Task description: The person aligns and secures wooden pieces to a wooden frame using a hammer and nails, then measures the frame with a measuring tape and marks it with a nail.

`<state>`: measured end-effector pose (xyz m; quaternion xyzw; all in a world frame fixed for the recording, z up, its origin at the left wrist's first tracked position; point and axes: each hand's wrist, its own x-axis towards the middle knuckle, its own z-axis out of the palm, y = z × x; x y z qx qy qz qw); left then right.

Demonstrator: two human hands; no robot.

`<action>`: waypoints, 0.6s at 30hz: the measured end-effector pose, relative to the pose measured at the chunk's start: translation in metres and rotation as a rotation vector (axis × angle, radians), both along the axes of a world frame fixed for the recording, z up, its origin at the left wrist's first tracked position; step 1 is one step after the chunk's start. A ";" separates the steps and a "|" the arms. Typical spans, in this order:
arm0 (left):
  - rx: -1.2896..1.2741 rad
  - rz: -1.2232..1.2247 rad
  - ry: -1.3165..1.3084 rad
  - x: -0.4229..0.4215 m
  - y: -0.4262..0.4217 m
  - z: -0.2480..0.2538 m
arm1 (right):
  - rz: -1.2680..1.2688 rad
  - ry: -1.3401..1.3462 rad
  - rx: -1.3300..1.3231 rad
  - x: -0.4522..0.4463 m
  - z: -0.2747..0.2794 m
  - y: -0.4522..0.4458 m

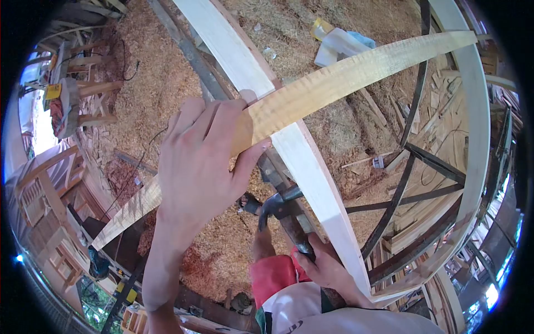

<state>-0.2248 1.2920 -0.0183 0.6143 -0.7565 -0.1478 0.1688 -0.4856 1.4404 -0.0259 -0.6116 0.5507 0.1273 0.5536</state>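
My left hand (203,147) is closed around the middle of a long, curved pale wooden slat (345,73). The slat runs from lower left to upper right and crosses over a whitish wooden board (314,167). Low in the view, close to my body, my right hand (325,267) wraps round the dark end of a metal bar clamp (285,210). Part of the clamp's bar runs beneath the slat and my left hand, hidden there. The clamp's curved black arm reaches the board's left edge.
Wood shavings cover the floor (161,39). A curved wooden frame with dark metal braces (414,206) stands on the right. Loose wood strips lie beneath it. White and yellow plastic items (339,44) lie beyond the slat. Wooden structures (83,106) stand at the left.
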 end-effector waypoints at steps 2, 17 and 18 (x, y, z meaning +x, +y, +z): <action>0.039 0.006 0.013 0.000 -0.001 0.003 | 0.007 0.050 0.190 0.002 0.005 -0.007; -0.063 -0.107 -0.016 -0.004 0.002 -0.001 | -0.189 -0.267 0.260 0.001 -0.008 0.033; -0.068 -0.130 -0.032 -0.003 0.001 -0.001 | -0.097 -0.309 0.313 0.006 -0.002 0.036</action>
